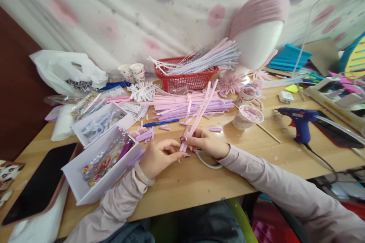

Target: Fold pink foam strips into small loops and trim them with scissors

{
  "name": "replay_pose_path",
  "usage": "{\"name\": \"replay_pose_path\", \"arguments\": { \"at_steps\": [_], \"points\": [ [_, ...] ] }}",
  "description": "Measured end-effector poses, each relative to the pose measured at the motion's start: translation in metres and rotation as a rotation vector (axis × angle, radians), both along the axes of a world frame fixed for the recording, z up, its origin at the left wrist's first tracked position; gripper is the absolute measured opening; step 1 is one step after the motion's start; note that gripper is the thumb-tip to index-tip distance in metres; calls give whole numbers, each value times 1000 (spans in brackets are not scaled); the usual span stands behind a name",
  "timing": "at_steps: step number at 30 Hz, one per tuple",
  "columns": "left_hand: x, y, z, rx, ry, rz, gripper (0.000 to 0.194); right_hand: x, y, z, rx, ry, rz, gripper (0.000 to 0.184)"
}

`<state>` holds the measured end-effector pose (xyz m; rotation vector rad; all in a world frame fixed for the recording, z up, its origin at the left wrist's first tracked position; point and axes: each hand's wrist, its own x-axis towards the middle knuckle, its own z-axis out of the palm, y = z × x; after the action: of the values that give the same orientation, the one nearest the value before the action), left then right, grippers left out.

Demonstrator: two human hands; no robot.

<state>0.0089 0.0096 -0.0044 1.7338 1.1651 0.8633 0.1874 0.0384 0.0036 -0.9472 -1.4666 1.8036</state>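
A few pink pipe cleaners (203,108) stand slanted in front of me, their upper ends leaning to the right. My right hand (207,142) is closed around them near the lower end. At their bottom tips, the fingers of my left hand (164,155) pinch the same stems. Under my right hand lies a pale loop (209,162), partly hidden; I cannot tell what it belongs to. Just beyond the hands are a large pile of pink and purple pipe cleaners (168,106), a blue pen (161,123) and short cut purple pieces (146,135).
Left of me are a white box of beads and gems (82,186) and a phone (40,182). A red basket (186,82) of pipe cleaners stands behind the pile. To the right are a paper cup (242,122), a wooden stick (269,133) and a blue glue gun (302,121).
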Motion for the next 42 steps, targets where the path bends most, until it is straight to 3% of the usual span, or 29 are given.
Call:
{"name": "replay_pose_path", "arguments": {
  "at_steps": [13, 19, 27, 33, 42],
  "points": [
    [-2, 2, 0, -106, -66, 18, 12, 1, -2, 5, 61, 20, 72, 36],
    [-2, 2, 3, -136, -68, -44, 21, 1, -1, 6, 49, 23, 82, 36],
    [-1, 2, 2, -99, -26, -11, 17, 0, -1, 2, 53, 58, 82, 34],
    [-3, 1, 7, 176, -62, 22, 25, -1, -1, 1, 33, 75, 25, 32],
    [-3, 2, 8, 585, 28, -136, 17, -1, -1, -3, -12, 57, -37, 33]
  ]
}}
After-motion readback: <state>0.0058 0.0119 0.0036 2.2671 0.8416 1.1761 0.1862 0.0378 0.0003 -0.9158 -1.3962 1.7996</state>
